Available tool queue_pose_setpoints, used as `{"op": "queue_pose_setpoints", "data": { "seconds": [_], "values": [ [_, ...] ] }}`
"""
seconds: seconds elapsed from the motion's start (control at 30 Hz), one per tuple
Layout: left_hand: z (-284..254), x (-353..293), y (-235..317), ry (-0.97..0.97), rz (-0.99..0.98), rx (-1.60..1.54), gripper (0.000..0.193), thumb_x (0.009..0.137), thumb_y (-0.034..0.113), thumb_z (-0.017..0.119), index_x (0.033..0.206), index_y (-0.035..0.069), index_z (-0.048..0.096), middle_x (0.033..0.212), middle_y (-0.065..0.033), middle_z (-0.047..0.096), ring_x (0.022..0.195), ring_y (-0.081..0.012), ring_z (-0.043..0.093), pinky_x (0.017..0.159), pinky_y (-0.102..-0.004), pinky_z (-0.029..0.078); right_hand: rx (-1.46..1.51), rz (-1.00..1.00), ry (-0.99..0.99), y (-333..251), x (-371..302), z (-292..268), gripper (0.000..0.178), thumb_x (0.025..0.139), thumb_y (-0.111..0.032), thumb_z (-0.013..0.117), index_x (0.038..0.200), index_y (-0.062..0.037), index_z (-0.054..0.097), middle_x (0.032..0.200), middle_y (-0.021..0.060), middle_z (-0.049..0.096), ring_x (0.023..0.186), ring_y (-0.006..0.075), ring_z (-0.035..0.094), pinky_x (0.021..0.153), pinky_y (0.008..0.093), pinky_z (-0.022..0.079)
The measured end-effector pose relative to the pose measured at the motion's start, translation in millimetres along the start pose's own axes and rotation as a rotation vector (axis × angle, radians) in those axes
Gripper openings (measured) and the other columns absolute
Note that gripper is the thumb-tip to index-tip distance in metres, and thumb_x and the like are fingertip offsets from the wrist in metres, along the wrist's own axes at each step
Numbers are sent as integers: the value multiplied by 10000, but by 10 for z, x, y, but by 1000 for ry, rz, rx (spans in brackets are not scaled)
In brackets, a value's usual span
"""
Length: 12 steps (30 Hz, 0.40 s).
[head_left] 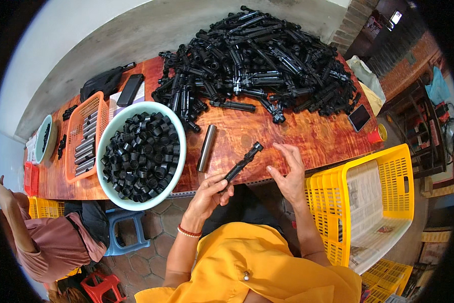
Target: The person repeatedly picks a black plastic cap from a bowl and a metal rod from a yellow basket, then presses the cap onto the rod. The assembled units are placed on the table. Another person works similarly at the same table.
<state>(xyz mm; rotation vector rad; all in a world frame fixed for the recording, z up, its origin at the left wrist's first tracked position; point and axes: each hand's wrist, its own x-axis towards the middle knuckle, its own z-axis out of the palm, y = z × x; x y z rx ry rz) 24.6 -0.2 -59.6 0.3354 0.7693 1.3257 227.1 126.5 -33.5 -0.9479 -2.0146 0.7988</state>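
Observation:
My left hand point(211, 193) is closed round the lower end of a black ribbed plastic tube point(244, 161), which tilts up and to the right over the table's front edge. To the right of its upper end, my right hand point(289, 174) is raised with thumb and fingers apart, holding nothing. A shiny metal cylinder point(206, 148) lies on the table just left of the held tube. Farther left stands a pale green basin point(175, 119) full of short black plastic rings point(142, 154). Behind my hands, a big heap of similar black tubes point(267, 63) covers the table's far part.
The reddish wooden table point(247, 123) also bears an orange basket point(71, 141) with metal cylinders, and two phones point(131, 90). A yellow crate point(345, 222) lined with newspaper stands at my right. A person in a pink top point(60, 245) sits at the left, near a blue stool point(128, 242).

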Motion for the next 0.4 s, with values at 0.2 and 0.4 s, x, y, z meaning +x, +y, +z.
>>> {"op": "queue_pose_setpoints", "data": {
  "seconds": [0.2,0.4],
  "values": [
    [29,-36,-6,53,43,138,223,933,166,547,1072,-7,567,766,-49,605,560,-71,509,486,-198,412,427,259,-43,22,-63,65,473,812,-55,652,1261,-27,505,1130,76,526,1055,182,537,905,290,443],
    [171,40,-259,219,129,553,320,930,209,552,1192,26,540,781,-25,584,578,-76,517,513,-203,424,1064,635,-253,61,-213,440,486,932,-251,561,1337,-40,396,1192,65,532,1125,175,526,938,326,448]
  ]
}}
